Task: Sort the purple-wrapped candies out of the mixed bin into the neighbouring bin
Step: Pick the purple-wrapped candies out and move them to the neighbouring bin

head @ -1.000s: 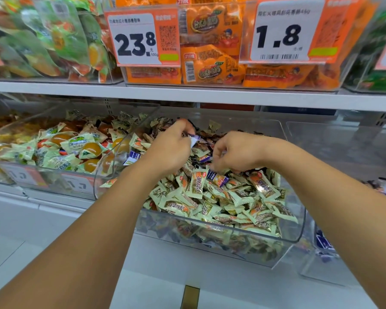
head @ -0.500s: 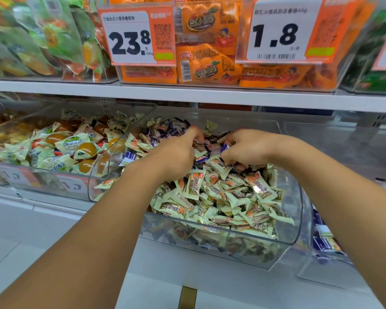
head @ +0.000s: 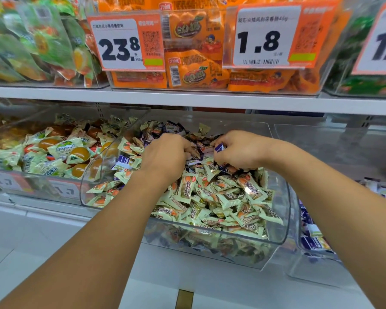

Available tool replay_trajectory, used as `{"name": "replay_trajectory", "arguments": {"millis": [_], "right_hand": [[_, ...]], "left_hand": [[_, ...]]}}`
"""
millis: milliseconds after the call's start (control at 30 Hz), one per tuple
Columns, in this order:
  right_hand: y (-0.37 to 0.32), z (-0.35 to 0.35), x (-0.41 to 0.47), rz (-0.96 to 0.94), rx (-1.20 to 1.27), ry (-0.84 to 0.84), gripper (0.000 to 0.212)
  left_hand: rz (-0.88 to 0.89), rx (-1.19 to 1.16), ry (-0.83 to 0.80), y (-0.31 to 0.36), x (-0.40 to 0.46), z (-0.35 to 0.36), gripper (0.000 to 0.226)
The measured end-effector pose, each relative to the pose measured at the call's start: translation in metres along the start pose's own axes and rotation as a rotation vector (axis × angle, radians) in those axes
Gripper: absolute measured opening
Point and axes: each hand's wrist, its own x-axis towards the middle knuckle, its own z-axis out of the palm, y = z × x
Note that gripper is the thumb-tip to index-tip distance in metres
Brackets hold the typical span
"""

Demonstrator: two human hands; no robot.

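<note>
The right hand (head: 239,150) pinched a purple candy (head: 219,147); the left hand (head: 165,156) dug curled into the mixed bin (head: 283,210), its hold hidden. Cream candies could get dragged along.

Standing in a shop's sweets aisle.
Facing white shelves (head: 187,101) carrying clear bins (head: 283,210) of wrapped candies, with orange price tags (head: 125,42) reading 23.8 and 1.8 clipped above.
</note>
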Motion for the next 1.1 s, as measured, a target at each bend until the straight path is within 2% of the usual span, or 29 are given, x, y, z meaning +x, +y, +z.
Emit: {"name": "replay_trajectory", "arguments": {"millis": [133,267,367,467,533,633,767,900,1033,1100], "right_hand": [[0.001,-0.008,-0.009,0.018,0.198,-0.049,0.016],[0.007,-0.026,-0.028,0.069,0.533,-0.199,0.020],[0.016,-0.040,-0.049,0.052,0.594,-0.297,0.021],[0.033,-0.054,-0.078,0.054,0.691,-0.322,0.018],[0.051,-0.064,-0.098,0.105,0.734,-0.267,0.024],[0.081,-0.076,-0.123,0.278,0.787,-0.089,0.022],[0.110,-0.080,-0.139,0.475,0.944,0.054,0.025],[0.128,-0.075,-0.140,0.521,0.968,0.107,0.027],[0.136,-0.073,-0.136,0.522,0.948,0.182,0.024],[0.139,-0.074,-0.133,0.513,0.920,0.179,0.023]], "left_hand": [[-0.018,-0.431,0.050,0.002,0.000,-0.015,0.013],[-0.015,-0.674,-0.192,0.020,-0.010,-0.041,0.014],[-0.018,-0.821,-0.371,0.035,-0.018,-0.052,0.014],[0.017,-0.941,-0.470,0.056,-0.024,-0.049,0.012],[0.044,-0.951,-0.463,0.075,-0.028,-0.047,0.011],[0.120,-0.925,-0.393,0.113,-0.033,-0.041,0.011],[0.355,-0.678,-0.263,0.163,-0.036,-0.025,0.012],[0.471,-0.489,-0.189,0.191,-0.036,-0.007,0.010],[0.513,-0.428,-0.210,0.201,-0.025,0.006,0.008],[0.545,-0.455,-0.268,0.201,-0.022,0.011,0.021]]}}
